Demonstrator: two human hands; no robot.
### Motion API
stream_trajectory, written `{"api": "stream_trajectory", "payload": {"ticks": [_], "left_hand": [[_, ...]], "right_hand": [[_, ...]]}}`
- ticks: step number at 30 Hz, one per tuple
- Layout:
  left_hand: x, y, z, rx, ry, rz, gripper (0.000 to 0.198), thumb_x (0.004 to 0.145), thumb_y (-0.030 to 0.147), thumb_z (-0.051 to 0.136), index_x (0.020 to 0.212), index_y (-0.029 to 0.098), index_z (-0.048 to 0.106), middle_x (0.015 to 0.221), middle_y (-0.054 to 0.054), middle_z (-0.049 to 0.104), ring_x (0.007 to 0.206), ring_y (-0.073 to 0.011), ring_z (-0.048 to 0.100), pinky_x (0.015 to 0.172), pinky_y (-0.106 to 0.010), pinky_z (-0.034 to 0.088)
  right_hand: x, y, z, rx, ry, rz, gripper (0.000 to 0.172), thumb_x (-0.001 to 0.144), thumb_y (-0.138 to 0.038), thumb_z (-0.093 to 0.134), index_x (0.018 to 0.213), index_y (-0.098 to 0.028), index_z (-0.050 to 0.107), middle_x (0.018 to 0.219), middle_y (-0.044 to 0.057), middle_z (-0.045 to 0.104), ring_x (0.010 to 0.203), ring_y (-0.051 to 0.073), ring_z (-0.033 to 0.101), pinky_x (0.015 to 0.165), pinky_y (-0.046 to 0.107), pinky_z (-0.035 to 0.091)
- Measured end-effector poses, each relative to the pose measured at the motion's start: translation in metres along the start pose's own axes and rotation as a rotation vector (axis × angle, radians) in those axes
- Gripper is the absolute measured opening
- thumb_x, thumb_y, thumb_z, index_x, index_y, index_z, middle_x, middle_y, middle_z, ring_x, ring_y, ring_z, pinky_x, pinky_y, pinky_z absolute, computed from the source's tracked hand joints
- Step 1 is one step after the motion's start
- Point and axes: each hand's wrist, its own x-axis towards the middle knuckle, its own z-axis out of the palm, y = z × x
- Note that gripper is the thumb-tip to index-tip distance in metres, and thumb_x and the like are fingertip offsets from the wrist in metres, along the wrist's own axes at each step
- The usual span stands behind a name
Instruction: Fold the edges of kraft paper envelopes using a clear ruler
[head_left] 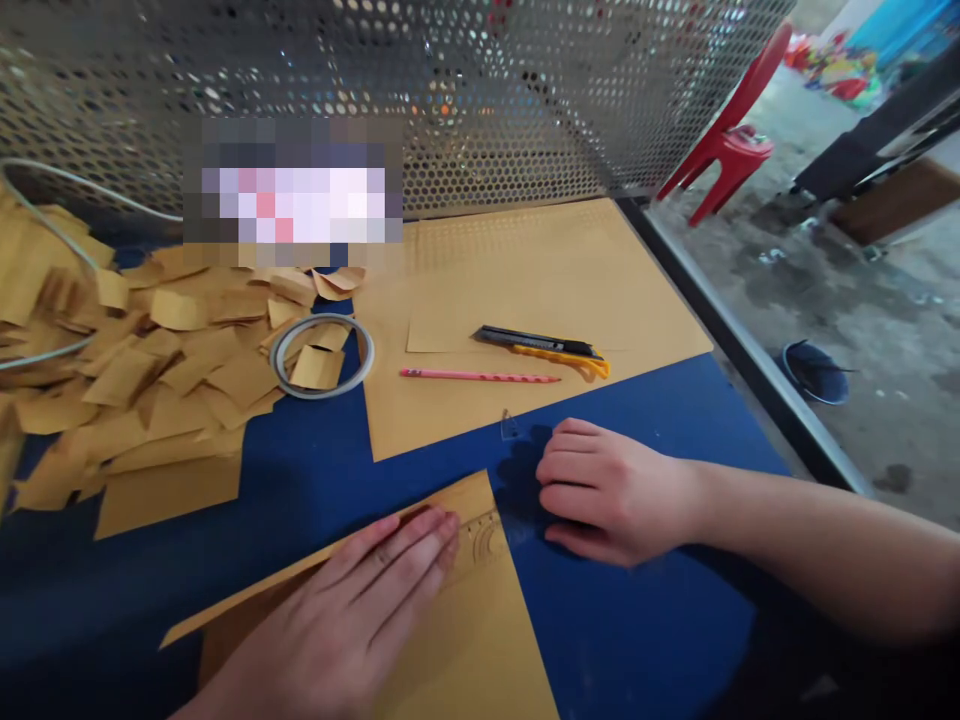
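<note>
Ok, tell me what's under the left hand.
Under the left hand is a brown paper sheet with a folded edge; a clear plastic piece with curved markings shows just beyond. Whether the piece runs beneath is hidden.

The left hand lies flat across a folded brown sheet and a see-through ruler; the right hand is curled over the blue surface, near a pink pencil.

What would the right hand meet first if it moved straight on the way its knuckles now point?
Most likely the brown paper sheet under the left hand, across a strip of blue tabletop from the right hand. The hand's height is unclear, so it might pass just above.
</note>
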Motion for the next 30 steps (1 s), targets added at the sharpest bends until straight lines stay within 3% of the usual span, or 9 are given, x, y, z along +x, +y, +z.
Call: {"api": "stream_trajectory", "payload": {"ticks": [3, 9, 12, 15, 17, 20, 24, 27, 30], "left_hand": [[0.002, -0.002, -0.004, 0.030, -0.024, 0.125, 0.053, 0.100, 0.001, 0.040, 0.137, 0.017, 0.075, 0.144, -0.003, 0.078, 0.138, -0.0152, 0.065, 0.131, -0.031, 0.030], [-0.016, 0.006, 0.012, -0.005, 0.056, 0.001, 0.048, 0.109, 0.010, 0.036, 0.134, 0.016, 0.076, 0.146, -0.004, 0.077, 0.142, -0.0156, 0.064, 0.136, -0.031, 0.028], [-0.017, 0.008, 0.016, 0.024, 0.056, 0.002, 0.047, 0.108, 0.011, 0.037, 0.133, 0.016, 0.076, 0.143, -0.005, 0.079, 0.138, -0.0171, 0.067, 0.135, -0.033, 0.030], [-0.013, 0.008, 0.013, 0.096, -0.001, 0.090, 0.049, 0.105, 0.008, 0.036, 0.132, 0.016, 0.076, 0.142, -0.005, 0.079, 0.132, -0.0179, 0.071, 0.128, -0.033, 0.038], [-0.011, 0.009, 0.010, 0.121, 0.026, 0.066, 0.051, 0.103, 0.008, 0.034, 0.132, 0.015, 0.075, 0.143, -0.006, 0.079, 0.131, -0.0197, 0.071, 0.123, -0.037, 0.043], [-0.006, 0.010, 0.006, 0.116, 0.040, 0.031, 0.051, 0.103, 0.008, 0.032, 0.134, 0.010, 0.072, 0.142, -0.011, 0.078, 0.130, -0.0227, 0.072, 0.118, -0.040, 0.046], [0.002, 0.007, 0.001, 0.172, 0.044, 0.133, 0.050, 0.097, 0.003, 0.037, 0.135, 0.006, 0.069, 0.138, -0.014, 0.080, 0.124, -0.0247, 0.075, 0.111, -0.042, 0.050], [0.007, 0.004, -0.001, 0.184, 0.051, 0.158, 0.052, 0.095, 0.000, 0.037, 0.135, 0.009, 0.069, 0.136, -0.013, 0.081, 0.120, -0.0241, 0.076, 0.109, -0.042, 0.050], [0.006, 0.001, -0.002, 0.172, 0.040, 0.153, 0.053, 0.095, 0.000, 0.038, 0.136, 0.011, 0.070, 0.138, -0.011, 0.080, 0.123, -0.0233, 0.075, 0.109, -0.040, 0.049]], "right_hand": [[0.001, 0.002, -0.002, 0.031, -0.006, -0.020, 0.030, 0.107, -0.030, 0.056, 0.080, -0.021, 0.063, 0.082, 0.004, 0.064, 0.078, 0.020, 0.054, 0.079, 0.036, 0.045], [0.003, 0.004, 0.001, 0.050, 0.051, -0.031, 0.029, 0.109, -0.027, 0.057, 0.083, -0.020, 0.068, 0.081, 0.005, 0.067, 0.073, 0.019, 0.056, 0.075, 0.036, 0.047], [0.004, 0.010, 0.000, 0.053, 0.191, 0.031, 0.013, 0.106, -0.022, 0.062, 0.101, -0.016, 0.073, 0.095, 0.010, 0.075, 0.086, 0.020, 0.067, 0.081, 0.036, 0.055], [0.007, 0.023, -0.003, -0.097, 0.279, 0.230, 0.024, 0.106, -0.015, 0.059, 0.126, -0.015, 0.072, 0.120, 0.015, 0.078, 0.109, 0.025, 0.072, 0.097, 0.041, 0.059], [0.011, 0.034, -0.002, -0.210, 0.251, 0.360, 0.030, 0.107, -0.013, 0.054, 0.132, -0.016, 0.071, 0.127, 0.016, 0.077, 0.112, 0.026, 0.071, 0.100, 0.044, 0.059], [0.018, 0.042, 0.004, -0.287, 0.162, 0.480, 0.033, 0.109, -0.009, 0.046, 0.126, -0.014, 0.074, 0.118, 0.015, 0.078, 0.102, 0.026, 0.067, 0.098, 0.044, 0.057], [0.032, 0.034, 0.003, -0.358, -0.064, 0.564, 0.035, 0.104, -0.002, 0.042, 0.114, -0.010, 0.074, 0.107, 0.017, 0.074, 0.096, 0.028, 0.061, 0.094, 0.045, 0.054], [0.044, 0.021, -0.012, -0.428, -0.233, 0.607, 0.027, 0.095, 0.004, 0.049, 0.096, -0.011, 0.071, 0.099, 0.017, 0.068, 0.097, 0.032, 0.060, 0.086, 0.044, 0.052], [0.056, 0.011, -0.034, -0.330, -0.051, 0.668, 0.025, 0.090, 0.006, 0.054, 0.091, -0.017, 0.063, 0.098, 0.014, 0.064, 0.096, 0.030, 0.060, 0.080, 0.041, 0.050]]}}
